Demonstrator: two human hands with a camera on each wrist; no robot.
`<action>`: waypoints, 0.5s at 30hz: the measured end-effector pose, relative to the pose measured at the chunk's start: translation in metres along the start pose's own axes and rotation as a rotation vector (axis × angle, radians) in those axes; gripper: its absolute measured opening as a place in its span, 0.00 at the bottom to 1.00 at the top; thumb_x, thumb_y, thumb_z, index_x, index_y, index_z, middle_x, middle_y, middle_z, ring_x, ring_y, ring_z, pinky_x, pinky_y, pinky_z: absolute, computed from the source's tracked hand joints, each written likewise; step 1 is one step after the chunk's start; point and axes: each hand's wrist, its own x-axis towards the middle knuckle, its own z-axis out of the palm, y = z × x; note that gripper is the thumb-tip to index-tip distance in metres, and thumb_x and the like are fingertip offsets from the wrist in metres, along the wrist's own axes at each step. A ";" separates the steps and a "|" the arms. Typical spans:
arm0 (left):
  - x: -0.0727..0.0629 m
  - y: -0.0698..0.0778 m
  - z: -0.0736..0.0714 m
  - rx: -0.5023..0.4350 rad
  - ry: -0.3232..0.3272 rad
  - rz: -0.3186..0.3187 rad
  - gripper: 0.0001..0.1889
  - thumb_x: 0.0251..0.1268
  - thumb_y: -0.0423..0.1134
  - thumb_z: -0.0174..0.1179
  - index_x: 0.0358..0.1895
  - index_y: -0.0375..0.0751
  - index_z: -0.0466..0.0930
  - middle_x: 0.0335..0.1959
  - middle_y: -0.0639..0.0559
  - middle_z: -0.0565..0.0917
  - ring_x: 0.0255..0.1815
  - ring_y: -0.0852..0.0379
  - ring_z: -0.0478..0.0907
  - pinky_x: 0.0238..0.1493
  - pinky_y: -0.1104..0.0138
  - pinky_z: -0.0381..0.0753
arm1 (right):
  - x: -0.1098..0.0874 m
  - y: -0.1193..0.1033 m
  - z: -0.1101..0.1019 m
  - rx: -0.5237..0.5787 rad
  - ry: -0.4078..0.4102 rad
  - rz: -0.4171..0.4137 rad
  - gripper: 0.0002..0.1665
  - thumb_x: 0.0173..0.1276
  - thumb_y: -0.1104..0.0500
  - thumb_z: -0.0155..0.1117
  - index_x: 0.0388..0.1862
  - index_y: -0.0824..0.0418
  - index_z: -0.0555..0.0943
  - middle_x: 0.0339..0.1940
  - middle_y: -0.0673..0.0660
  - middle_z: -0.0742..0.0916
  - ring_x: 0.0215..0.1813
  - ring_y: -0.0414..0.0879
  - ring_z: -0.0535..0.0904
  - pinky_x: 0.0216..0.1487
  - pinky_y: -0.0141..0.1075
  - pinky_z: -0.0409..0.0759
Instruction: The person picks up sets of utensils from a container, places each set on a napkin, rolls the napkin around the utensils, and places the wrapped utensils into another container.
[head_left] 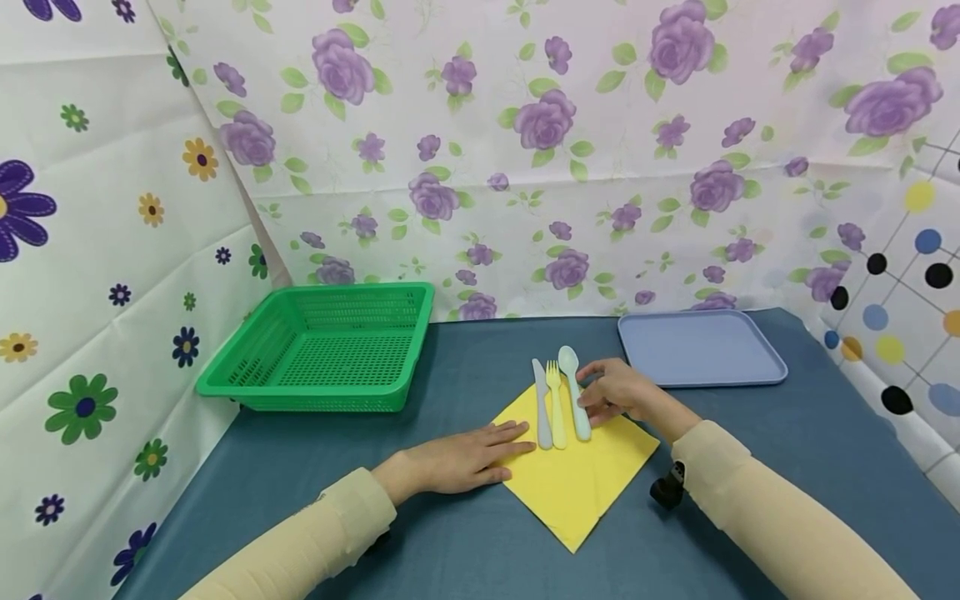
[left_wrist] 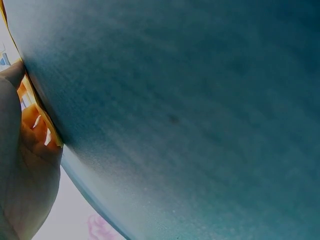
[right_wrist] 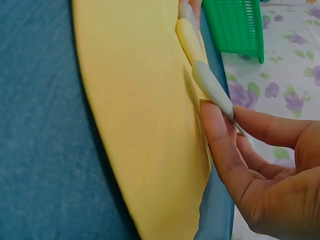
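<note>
A yellow paper napkin [head_left: 581,492] lies on the table with one corner toward me. Side by side across its upper part are a grey knife [head_left: 543,417], a pale yellow fork [head_left: 557,417] and a pale green spoon [head_left: 569,363]. My right hand [head_left: 621,392] pinches the spoon by its handle; in the right wrist view the thumb and a finger meet at the spoon handle [right_wrist: 211,87]. With fingers spread flat, my left hand [head_left: 468,457] rests on the napkin's left side, fingertips near the knife handle. Only part of that hand [left_wrist: 32,185] shows in the left wrist view.
A green plastic basket [head_left: 375,390] stands at the back left. Toward the back right lies a light blue tray [head_left: 701,346]. Blue cloth [head_left: 450,542] covers the table, and flowered curtains [head_left: 487,100] hang behind it.
</note>
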 end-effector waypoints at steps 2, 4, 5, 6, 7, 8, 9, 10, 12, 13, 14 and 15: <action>0.000 0.000 0.000 -0.001 0.002 -0.002 0.30 0.88 0.56 0.39 0.86 0.62 0.49 0.87 0.60 0.43 0.86 0.60 0.39 0.84 0.58 0.48 | 0.001 0.000 0.001 0.001 0.004 0.007 0.33 0.70 0.72 0.66 0.72 0.72 0.67 0.35 0.67 0.89 0.31 0.52 0.87 0.35 0.44 0.90; 0.000 0.001 0.000 -0.002 0.006 -0.003 0.30 0.88 0.56 0.39 0.86 0.62 0.50 0.87 0.60 0.44 0.86 0.60 0.39 0.84 0.59 0.48 | 0.001 0.001 0.002 0.004 0.006 0.011 0.32 0.70 0.72 0.65 0.71 0.72 0.67 0.34 0.67 0.89 0.31 0.53 0.87 0.34 0.44 0.90; 0.000 0.001 0.000 -0.004 0.006 -0.004 0.30 0.88 0.56 0.39 0.86 0.62 0.50 0.87 0.60 0.44 0.86 0.60 0.39 0.84 0.59 0.47 | 0.002 0.001 0.003 0.006 0.007 0.014 0.32 0.70 0.73 0.65 0.70 0.71 0.67 0.34 0.67 0.89 0.31 0.53 0.88 0.34 0.44 0.90; 0.000 0.001 0.000 -0.003 0.008 -0.002 0.30 0.88 0.56 0.39 0.86 0.62 0.50 0.87 0.59 0.44 0.86 0.60 0.39 0.84 0.59 0.47 | 0.002 0.001 0.004 0.009 0.009 0.018 0.31 0.70 0.73 0.65 0.70 0.71 0.67 0.34 0.67 0.89 0.31 0.53 0.88 0.34 0.44 0.90; 0.000 0.001 0.000 -0.003 0.010 -0.001 0.29 0.88 0.55 0.39 0.86 0.61 0.50 0.87 0.59 0.44 0.86 0.60 0.40 0.84 0.59 0.47 | 0.002 0.001 0.004 0.010 0.011 0.021 0.31 0.70 0.73 0.65 0.70 0.71 0.67 0.34 0.67 0.89 0.31 0.53 0.88 0.34 0.44 0.90; 0.000 0.001 0.000 -0.002 0.012 0.000 0.29 0.88 0.55 0.39 0.86 0.61 0.51 0.87 0.59 0.45 0.86 0.60 0.40 0.84 0.59 0.47 | 0.003 0.002 0.005 0.009 0.013 0.024 0.31 0.70 0.73 0.66 0.69 0.71 0.68 0.34 0.67 0.89 0.31 0.53 0.88 0.34 0.44 0.90; 0.000 0.001 0.000 -0.001 0.012 0.001 0.29 0.88 0.55 0.39 0.86 0.61 0.51 0.87 0.59 0.45 0.86 0.60 0.40 0.84 0.59 0.47 | 0.003 0.002 0.006 0.006 0.016 0.026 0.31 0.70 0.73 0.66 0.69 0.71 0.68 0.34 0.67 0.89 0.31 0.53 0.88 0.34 0.44 0.90; 0.000 0.001 0.000 0.000 0.011 0.002 0.29 0.88 0.55 0.39 0.86 0.61 0.51 0.87 0.59 0.45 0.86 0.60 0.40 0.84 0.59 0.47 | 0.003 0.002 0.006 0.002 0.020 0.029 0.30 0.70 0.73 0.66 0.69 0.71 0.68 0.34 0.67 0.89 0.31 0.53 0.88 0.34 0.44 0.90; 0.000 0.001 0.000 0.002 0.011 0.002 0.29 0.88 0.55 0.39 0.86 0.61 0.51 0.87 0.59 0.45 0.86 0.60 0.40 0.84 0.59 0.47 | 0.003 0.003 0.008 -0.009 0.028 0.032 0.30 0.70 0.72 0.66 0.68 0.71 0.69 0.33 0.67 0.88 0.31 0.53 0.87 0.34 0.45 0.90; 0.000 0.001 0.000 0.003 0.010 0.002 0.29 0.88 0.55 0.39 0.86 0.61 0.51 0.87 0.59 0.45 0.86 0.60 0.40 0.84 0.59 0.47 | 0.003 0.003 0.008 -0.014 0.032 0.033 0.30 0.70 0.72 0.66 0.68 0.70 0.69 0.33 0.67 0.88 0.31 0.53 0.87 0.34 0.45 0.90; 0.000 0.001 0.000 0.003 0.010 0.002 0.29 0.88 0.55 0.39 0.86 0.61 0.51 0.87 0.59 0.45 0.86 0.60 0.40 0.84 0.59 0.47 | 0.003 0.003 0.009 -0.019 0.036 0.033 0.30 0.69 0.72 0.67 0.68 0.70 0.69 0.33 0.67 0.88 0.31 0.53 0.87 0.34 0.44 0.90; 0.000 0.001 0.000 0.003 0.009 0.002 0.29 0.88 0.55 0.39 0.86 0.61 0.50 0.87 0.59 0.45 0.86 0.60 0.40 0.84 0.59 0.47 | 0.003 0.003 0.009 -0.026 0.038 0.033 0.29 0.69 0.72 0.67 0.67 0.70 0.70 0.33 0.67 0.87 0.30 0.52 0.86 0.34 0.44 0.90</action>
